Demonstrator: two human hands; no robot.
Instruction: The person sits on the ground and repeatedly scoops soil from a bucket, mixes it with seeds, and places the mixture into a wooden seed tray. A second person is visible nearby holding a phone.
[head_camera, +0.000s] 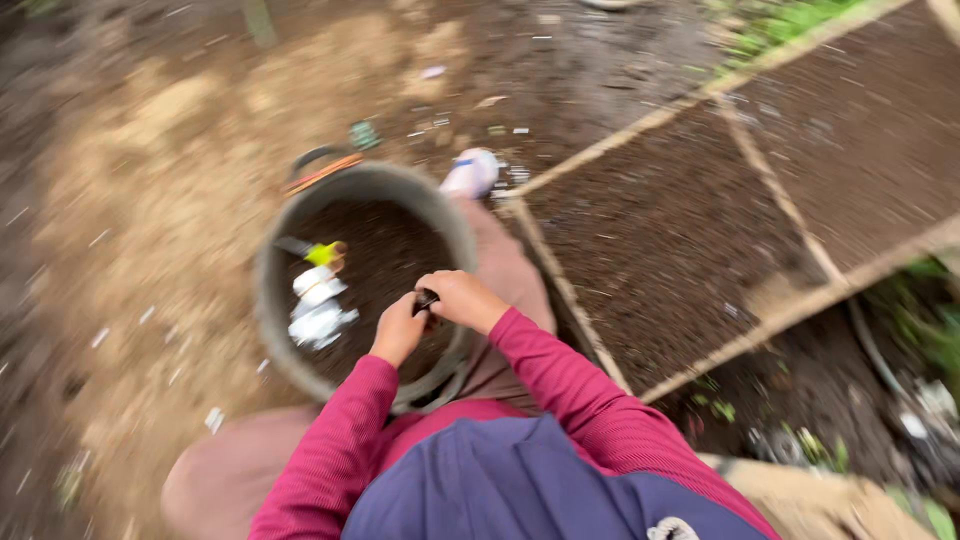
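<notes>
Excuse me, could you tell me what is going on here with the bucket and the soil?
A person in a pink long-sleeved top crouches over a grey bucket filled with dark soil. Both hands meet above it: the left hand and the right hand pinch a small dark object between them. White scraps and a yellow-handled tool lie on the soil. Framed soil beds sit alongside.

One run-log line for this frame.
left hand and right hand: together pinching a small dark item | over: soil-filled bucket | in bucket: white scraps | view: blurred
</notes>
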